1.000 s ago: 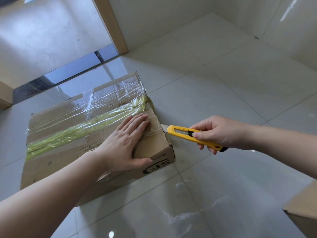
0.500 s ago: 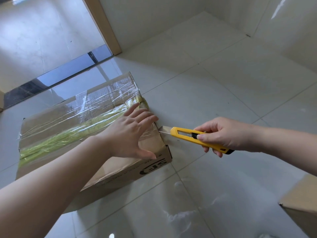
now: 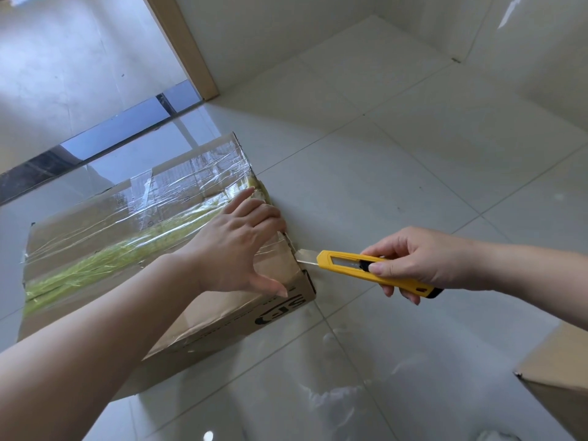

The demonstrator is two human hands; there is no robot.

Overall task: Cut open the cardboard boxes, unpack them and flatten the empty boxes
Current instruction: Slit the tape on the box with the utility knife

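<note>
Cardboard box at nine o'clock on the floor is apparently barely started, flaps taped down, left hand spread pressing its top, right hand gripping the yellow utility knife, blade at the end seam.

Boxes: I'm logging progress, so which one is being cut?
The taped box under the left hand; the knife meets its edge. The other box lies untouched.

Single head-worn view, looking steeply down and forward, close above both forearms, floor beyond the hands.
</note>
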